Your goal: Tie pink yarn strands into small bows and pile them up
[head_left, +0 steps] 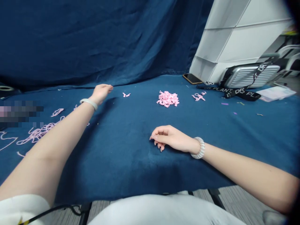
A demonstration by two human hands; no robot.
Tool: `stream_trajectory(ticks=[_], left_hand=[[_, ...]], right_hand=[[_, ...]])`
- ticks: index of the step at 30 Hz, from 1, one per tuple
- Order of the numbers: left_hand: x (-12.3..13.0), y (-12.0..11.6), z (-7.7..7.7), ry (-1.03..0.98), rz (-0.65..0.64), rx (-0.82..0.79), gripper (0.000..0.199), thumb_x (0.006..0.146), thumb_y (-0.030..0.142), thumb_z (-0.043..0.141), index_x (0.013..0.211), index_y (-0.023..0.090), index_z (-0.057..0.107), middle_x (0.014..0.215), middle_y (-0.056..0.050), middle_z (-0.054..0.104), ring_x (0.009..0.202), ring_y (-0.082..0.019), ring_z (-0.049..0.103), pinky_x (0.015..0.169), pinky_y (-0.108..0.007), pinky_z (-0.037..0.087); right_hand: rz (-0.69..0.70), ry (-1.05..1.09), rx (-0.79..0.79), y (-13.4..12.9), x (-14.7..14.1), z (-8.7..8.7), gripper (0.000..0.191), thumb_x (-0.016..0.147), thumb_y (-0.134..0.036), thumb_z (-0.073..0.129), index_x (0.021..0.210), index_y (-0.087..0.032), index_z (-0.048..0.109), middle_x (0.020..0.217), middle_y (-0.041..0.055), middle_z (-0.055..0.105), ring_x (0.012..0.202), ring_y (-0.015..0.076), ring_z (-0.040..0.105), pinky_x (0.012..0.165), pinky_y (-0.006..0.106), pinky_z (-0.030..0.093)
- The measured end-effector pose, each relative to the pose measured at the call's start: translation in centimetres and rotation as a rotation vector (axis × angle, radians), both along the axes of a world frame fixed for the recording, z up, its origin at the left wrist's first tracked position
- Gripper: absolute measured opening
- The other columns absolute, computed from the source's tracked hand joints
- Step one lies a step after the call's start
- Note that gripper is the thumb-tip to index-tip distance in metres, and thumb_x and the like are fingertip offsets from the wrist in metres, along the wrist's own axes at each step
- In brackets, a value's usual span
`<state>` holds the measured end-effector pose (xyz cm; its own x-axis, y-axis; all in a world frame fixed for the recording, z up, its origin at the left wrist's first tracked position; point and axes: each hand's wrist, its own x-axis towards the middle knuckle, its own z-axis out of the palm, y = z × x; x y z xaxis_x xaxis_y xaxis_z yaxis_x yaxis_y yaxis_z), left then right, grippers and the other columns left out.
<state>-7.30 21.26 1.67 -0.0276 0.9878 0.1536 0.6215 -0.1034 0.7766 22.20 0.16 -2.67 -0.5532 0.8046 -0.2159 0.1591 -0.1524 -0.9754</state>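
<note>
Two bare hands, both empty: left hand point(101, 93), fingers closed together, pinching nothing; right hand point(167, 137), fingers loosely curled, resting on the navy cloth point(131, 168). One heap of pink knotted pieces point(167, 99) lies ahead of and between the hands. One small pink piece point(126, 94) sits just right of the left hand, a pink cluster point(198, 97) beyond the right hand. Loose pink cord point(38, 132) trails beside the left forearm point(51, 145). Further beyond the right hand: one phone point(192, 78), one ribbed silver case point(250, 76).
</note>
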Motion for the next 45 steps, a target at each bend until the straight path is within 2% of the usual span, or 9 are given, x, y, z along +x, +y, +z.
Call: stream_trajectory(ticks=[3,6,12,15,22,28,38,41,45], left_hand=[[-1.7,-3.2,1.8,-0.122,-0.109,-0.099,0.040,0.094,0.035,0.033,0.122,0.012,0.049,0.121,-0.011,0.060,0.094,-0.015,0.058,0.083,-0.033,0.047],[-4.1,-7.2,3.1,-0.163,-0.160,-0.139,0.033,0.091,0.032,0.043,0.117,0.014,0.054,0.115,-0.009,0.062,0.093,-0.015,0.060,0.084,-0.033,0.046],[-9.6,-14.0,3.6,0.609,-0.106,-0.100,0.022,0.077,0.031,0.064,0.094,0.018,0.068,0.084,0.001,0.070,0.073,-0.014,0.057,0.070,-0.024,0.039],[-11.5,-15.7,2.7,0.754,-0.038,-0.158,0.010,0.075,0.027,0.064,0.075,0.019,0.070,0.069,0.002,0.069,0.064,-0.014,0.056,0.063,-0.025,0.036],[-12.3,-15.4,-0.1,0.748,0.013,-0.028,0.024,0.072,0.029,0.061,0.093,0.022,0.069,0.079,-0.002,0.069,0.071,-0.020,0.060,0.066,-0.028,0.040],[-12.0,-14.1,-2.3,0.886,-0.101,-0.020,0.018,0.072,0.028,0.051,0.075,0.021,0.067,0.077,-0.008,0.068,0.075,-0.025,0.061,0.071,-0.034,0.042],[-10.1,-15.8,0.4,0.617,0.073,0.072,0.028,0.087,0.041,0.043,0.098,0.017,0.051,0.095,-0.005,0.064,0.082,-0.018,0.057,0.076,-0.030,0.044],[-10.5,-15.4,0.1,0.752,-0.041,0.066,0.031,0.084,0.039,0.050,0.106,0.017,0.052,0.107,-0.007,0.060,0.097,-0.023,0.053,0.088,-0.036,0.040],[-11.4,-14.9,-0.8,0.839,-0.177,-0.039,0.017,0.082,0.031,0.051,0.085,0.017,0.059,0.089,-0.006,0.059,0.094,-0.024,0.052,0.086,-0.036,0.039]], right_hand=[[0.006,0.013,-0.002,0.1,0.1,0.0,0.024,0.082,-0.036,0.059,0.085,-0.012,0.062,0.069,0.0006,0.058,0.057,0.0063,0.056,0.056,0.020,0.053],[0.011,0.008,-0.011,0.1,0.2,0.1,0.026,0.081,-0.037,0.060,0.085,-0.012,0.062,0.070,0.0010,0.058,0.057,0.0061,0.055,0.056,0.020,0.053],[0.001,-0.043,-0.010,-0.1,0.3,0.4,0.028,0.079,-0.040,0.061,0.084,-0.012,0.061,0.071,0.0010,0.058,0.056,0.0062,0.055,0.057,0.022,0.052],[0.001,-0.077,-0.013,0.0,0.2,0.5,0.030,0.079,-0.041,0.061,0.084,-0.012,0.060,0.072,0.0013,0.058,0.056,0.0063,0.055,0.057,0.022,0.051],[0.022,-0.102,-0.002,-0.1,0.3,0.6,0.029,0.080,-0.041,0.060,0.084,-0.012,0.061,0.073,0.0014,0.058,0.058,0.0070,0.055,0.059,0.023,0.052],[0.069,-0.112,0.039,-0.2,0.4,0.6,0.028,0.081,-0.040,0.058,0.085,-0.012,0.061,0.076,0.0023,0.059,0.061,0.0077,0.056,0.062,0.025,0.053],[0.086,-0.088,0.044,-0.3,0.2,0.3,0.025,0.082,-0.038,0.058,0.084,-0.013,0.061,0.075,0.0021,0.059,0.062,0.0080,0.057,0.062,0.023,0.053],[0.083,-0.081,0.050,-0.3,0.1,0.4,0.024,0.082,-0.036,0.058,0.084,-0.013,0.061,0.074,0.0016,0.059,0.062,0.0074,0.057,0.061,0.022,0.053],[0.081,-0.077,0.049,-0.4,0.1,0.5,0.023,0.082,-0.036,0.058,0.083,-0.013,0.061,0.073,0.0015,0.058,0.063,0.0075,0.057,0.061,0.021,0.052]])
